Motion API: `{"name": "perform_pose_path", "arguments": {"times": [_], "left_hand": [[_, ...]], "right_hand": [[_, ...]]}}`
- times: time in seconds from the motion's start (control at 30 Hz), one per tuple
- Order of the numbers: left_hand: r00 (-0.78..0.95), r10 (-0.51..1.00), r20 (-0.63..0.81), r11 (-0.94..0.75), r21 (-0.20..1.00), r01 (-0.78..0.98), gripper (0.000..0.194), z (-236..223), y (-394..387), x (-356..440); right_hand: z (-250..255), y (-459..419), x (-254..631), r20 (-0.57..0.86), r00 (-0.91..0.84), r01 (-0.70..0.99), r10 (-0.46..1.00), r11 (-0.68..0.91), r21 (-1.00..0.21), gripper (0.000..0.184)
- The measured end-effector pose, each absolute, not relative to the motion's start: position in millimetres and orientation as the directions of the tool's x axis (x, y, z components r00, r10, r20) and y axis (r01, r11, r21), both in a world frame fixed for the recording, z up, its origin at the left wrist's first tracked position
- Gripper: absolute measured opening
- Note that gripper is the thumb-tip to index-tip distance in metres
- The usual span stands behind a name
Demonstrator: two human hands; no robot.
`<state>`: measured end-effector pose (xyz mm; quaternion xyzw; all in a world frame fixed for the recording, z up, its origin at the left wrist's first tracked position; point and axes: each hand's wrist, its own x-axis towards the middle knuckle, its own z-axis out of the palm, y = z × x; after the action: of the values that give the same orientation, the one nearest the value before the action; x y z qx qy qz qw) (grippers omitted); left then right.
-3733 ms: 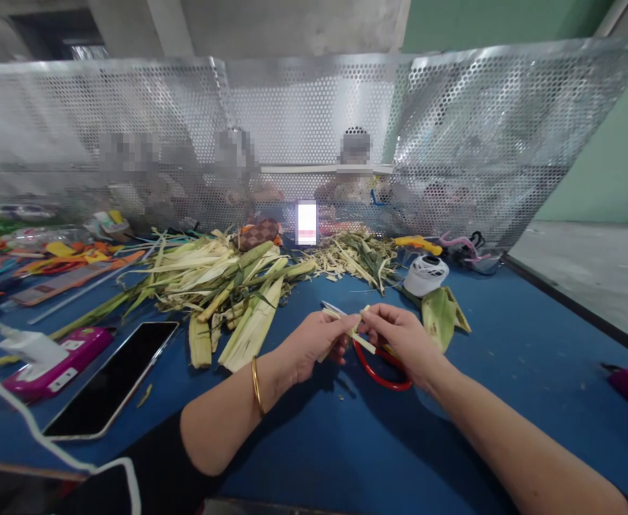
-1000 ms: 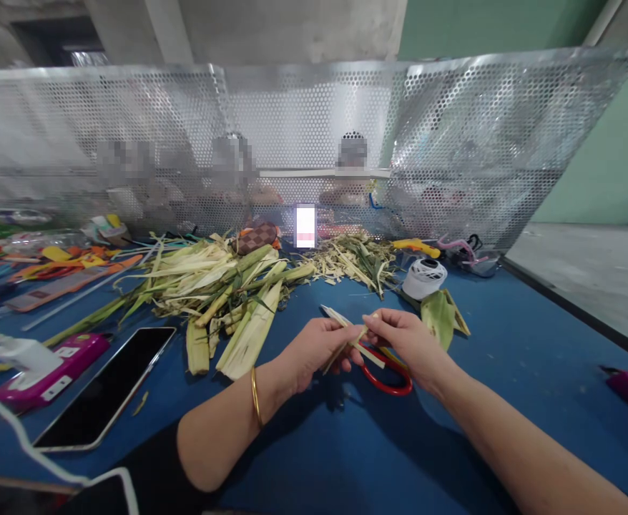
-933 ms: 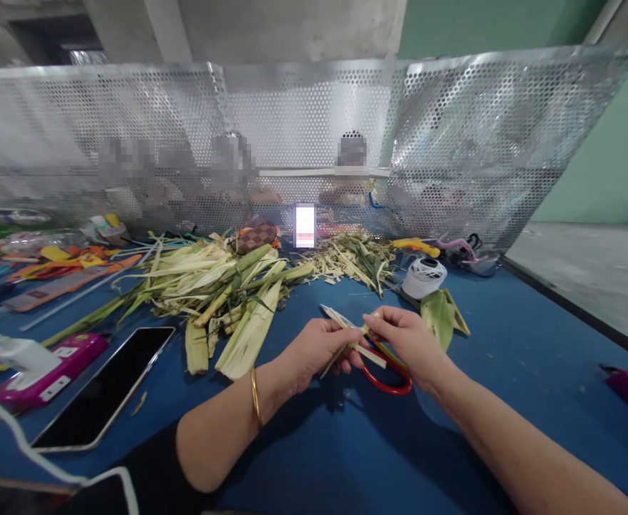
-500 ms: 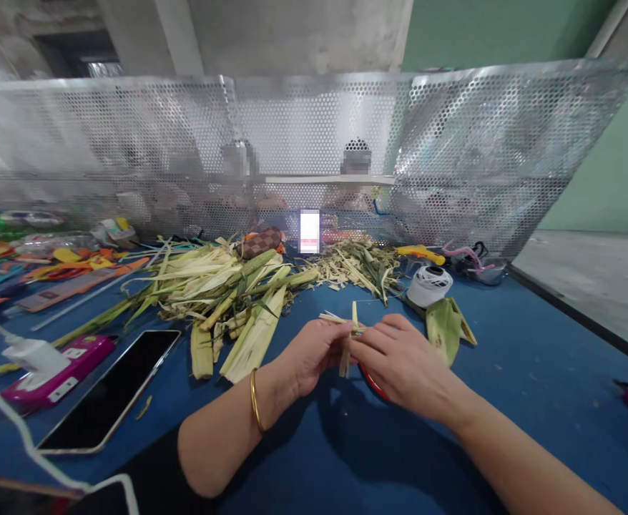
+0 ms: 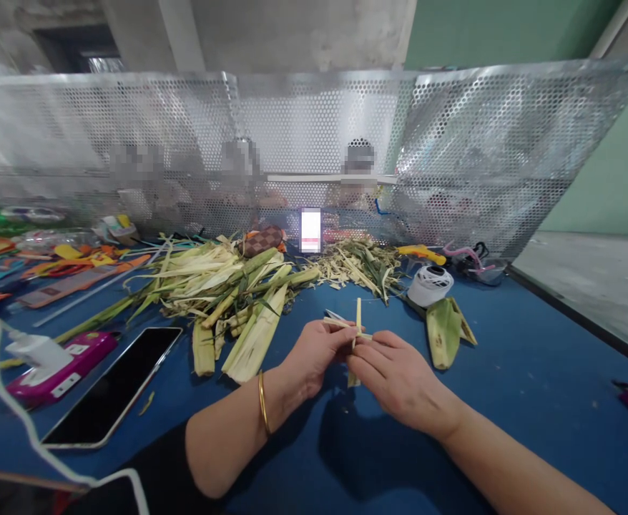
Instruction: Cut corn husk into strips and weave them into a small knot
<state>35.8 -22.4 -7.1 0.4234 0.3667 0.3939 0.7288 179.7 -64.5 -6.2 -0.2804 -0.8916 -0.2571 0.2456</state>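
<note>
My left hand (image 5: 314, 357) and my right hand (image 5: 397, 379) meet over the blue table (image 5: 507, 372), both pinched on thin pale leaf strips (image 5: 357, 325) that cross each other, one standing upright. A gold bangle circles my left wrist. My right hand covers the red-handled scissors seen earlier. A heap of pale green leaves and stalks (image 5: 222, 286) lies just beyond my left hand. A folded green leaf (image 5: 445, 329) rests to the right of my hands.
A black phone (image 5: 115, 386) and a pink power bank (image 5: 56, 365) with a white cable lie at left. A spool of white thread (image 5: 429, 285) and leaf trimmings (image 5: 360, 265) sit behind. A perforated metal screen (image 5: 480, 157) fences the table; people sit beyond it.
My right hand has shifted left and lower, over the scissors. The strip it holds has turned from slanting to upright across the other strips.
</note>
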Motion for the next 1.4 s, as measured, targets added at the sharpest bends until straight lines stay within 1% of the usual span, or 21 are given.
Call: {"name": "perform_pose_path", "arguments": {"times": [0.07,0.13,0.17,0.23,0.27,0.3,0.33,0.4,0.47,0.5,0.6,0.7,0.77,0.8,0.87,0.93,1.0,1.07,1.13,1.27,1.4], "left_hand": [[0.438,0.878,-0.193,0.328,0.91,-0.256,0.033,-4.0,-21.9,35.3],[0.459,0.87,-0.177,0.322,0.911,-0.259,0.03,0.9,-21.3,34.2],[0.463,0.869,-0.177,0.326,0.908,-0.264,0.028,3.5,-21.0,33.4],[0.453,0.868,-0.203,0.354,0.893,-0.277,0.026,8.1,-20.6,32.0],[0.447,0.867,-0.221,0.371,0.885,-0.283,0.027,9.6,-20.5,31.3],[0.443,0.866,-0.232,0.382,0.879,-0.286,0.03,10.6,-20.3,30.7],[0.441,0.866,-0.235,0.383,0.879,-0.283,0.031,10.9,-20.0,30.3],[0.438,0.871,-0.222,0.354,0.901,-0.249,0.03,9.8,-19.4,30.0],[0.422,0.883,-0.206,0.306,0.934,-0.185,0.03,6.9,-18.8,30.3],[0.41,0.89,-0.198,0.282,0.947,-0.155,0.031,5.1,-18.6,30.8],[0.39,0.906,-0.165,0.214,0.973,-0.086,0.033,-0.7,-17.9,32.9],[0.403,0.908,-0.113,0.14,0.989,-0.038,0.035,-3.6,-17.1,34.5],[0.395,0.912,-0.108,0.129,0.991,-0.028,0.035,-3.2,-16.0,34.1],[0.384,0.916,-0.115,0.136,0.99,-0.028,0.035,-2.4,-15.4,33.5],[0.368,0.919,-0.139,0.166,0.985,-0.041,0.036,0.0,-14.4,31.7],[0.39,0.906,-0.162,0.197,0.979,-0.052,0.036,3.0,-15.0,30.4],[0.443,0.876,-0.188,0.227,0.973,-0.036,0.035,6.2,-18.1,30.6],[0.484,0.849,-0.212,0.236,0.972,0.012,0.035,9.0,-23.0,32.0],[0.501,0.844,-0.193,0.189,0.98,0.06,0.035,10.8,-27.9,33.9],[0.532,0.843,-0.078,0.027,0.994,0.103,0.03,9.6,-31.0,36.0],[0.573,0.814,-0.094,0.039,0.993,0.107,0.028,7.8,-27.6,34.4]], "right_hand": [[-4.8,-65.5,179.0,0.626,-0.692,0.623,0.358,0.734,0.269,0.033],[-3.7,-65.7,180.7,0.707,-0.59,0.663,0.389,0.733,0.15,0.026],[-3.4,-65.2,182.4,0.754,-0.5,0.707,0.426,0.704,0.071,0.023],[-3.3,-63.2,186.7,0.805,-0.278,0.807,0.524,0.582,-0.1,0.019],[-3.6,-61.6,188.8,0.797,-0.183,0.844,0.576,0.508,-0.174,0.018],[-4.1,-59.7,190.6,0.768,-0.126,0.863,0.628,0.451,-0.227,0.018],[-4.9,-57.7,191.9,0.723,-0.111,0.87,0.682,0.418,-0.261,0.019],[-6.9,-54.3,192.5,0.608,-0.152,0.864,0.78,0.403,-0.302,0.025],[-8.7,-52.8,190.5,0.524,-0.197,0.845,0.829,0.415,-0.339,0.031],[-9.3,-52.9,188.8,0.508,-0.204,0.835,0.837,0.42,-0.356,0.033],[-8.5,-56.6,182.8,0.531,-0.206,0.799,0.822,0.455,-0.393,0.034],[-6.2,-61.6,178.0,0.595,-0.255,0.732,0.762,0.555,-0.397,0.033],[-6.5,-62.2,177.5,0.588,-0.256,0.693,0.767,0.57,-0.441,0.034],[-7.5,-61.1,178.4,0.55,-0.216,0.683,0.807,0.527,-0.505,0.037],[-10.6,-56.2,182.1,0.394,-0.082,0.636,0.915,0.352,-0.687,0.042],[-13.2,-49.5,186.6,0.228,0.025,0.508,0.973,0.184,-0.841,0.045],[-13.1,-44.2,189.2,0.156,0.051,0.334,0.987,0.13,-0.934,0.044],[-10.7,-42.3,188.9,0.149,0.043,0.183,0.988,0.139,-0.973,0.043],[-8.5,-43.4,186.6,0.134,0.041,0.103,0.99,0.129,-0.986,0.042],[-12.8,-46.4,183.5,0.136,0.15,0.12,0.979,0.118,-0.986,0.037],[-21.2,-47.4,183.3,0.168,0.244,0.174,0.955,0.127,-0.977,0.034]]}}
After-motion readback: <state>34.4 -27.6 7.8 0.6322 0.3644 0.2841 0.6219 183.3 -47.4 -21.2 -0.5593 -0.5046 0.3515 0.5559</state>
